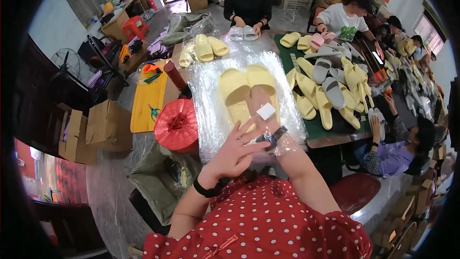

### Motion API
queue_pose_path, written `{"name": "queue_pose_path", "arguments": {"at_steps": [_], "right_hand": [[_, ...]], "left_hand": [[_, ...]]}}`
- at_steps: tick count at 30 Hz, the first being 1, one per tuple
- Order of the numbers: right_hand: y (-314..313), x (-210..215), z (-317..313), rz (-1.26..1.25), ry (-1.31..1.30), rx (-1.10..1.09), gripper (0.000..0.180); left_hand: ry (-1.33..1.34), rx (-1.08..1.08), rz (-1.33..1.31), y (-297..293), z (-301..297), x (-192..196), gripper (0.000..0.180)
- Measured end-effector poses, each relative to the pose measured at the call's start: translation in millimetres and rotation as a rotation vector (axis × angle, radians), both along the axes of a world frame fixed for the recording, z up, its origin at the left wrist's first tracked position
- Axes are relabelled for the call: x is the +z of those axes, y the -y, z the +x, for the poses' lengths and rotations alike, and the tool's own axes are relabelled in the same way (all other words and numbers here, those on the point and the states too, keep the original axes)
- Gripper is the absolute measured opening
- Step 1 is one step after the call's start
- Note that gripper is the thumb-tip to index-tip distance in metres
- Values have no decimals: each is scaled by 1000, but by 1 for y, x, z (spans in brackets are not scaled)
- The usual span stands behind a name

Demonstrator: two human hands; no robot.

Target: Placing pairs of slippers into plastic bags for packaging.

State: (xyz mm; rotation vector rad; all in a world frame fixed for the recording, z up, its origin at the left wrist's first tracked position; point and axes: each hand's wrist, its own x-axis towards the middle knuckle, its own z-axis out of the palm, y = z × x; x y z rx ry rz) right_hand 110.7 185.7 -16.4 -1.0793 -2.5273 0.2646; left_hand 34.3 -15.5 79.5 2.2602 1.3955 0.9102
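Slippers (247, 93) lengthwise, toes away, inside bag (206, 115); left grip (235, 153) spread, right grip unclear.

red twine spool (176, 125) blocking left, slipper pile (330, 88) crowding right, clear plastic bags (211, 96) open ahead

The right hand (262, 108) lies inside the clear plastic bag (211, 115), blurred by its glare and covering the right slipper of the yellow slippers (235, 88). Beyond the bag, a seated person's (248, 0) head is cut off by the picture's top edge.
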Motion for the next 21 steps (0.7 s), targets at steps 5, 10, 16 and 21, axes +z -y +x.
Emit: {"name": "queue_pose_path", "arguments": {"at_steps": [5, 10, 16, 21], "right_hand": [[82, 32, 61, -258, -88, 95, 41], [105, 72, 192, -1323, -176, 427, 25], [40, 68, 220, -993, -618, -196, 20], [4, 34, 158, -718, -461, -200, 42]], "left_hand": [[170, 335, 40, 39, -36, -19, 54], [531, 983, -133, 73, -53, -59, 27], [340, 1064, -494, 38, -41, -36, 46], [42, 1025, -669, 27, -26, -35, 51]]}}
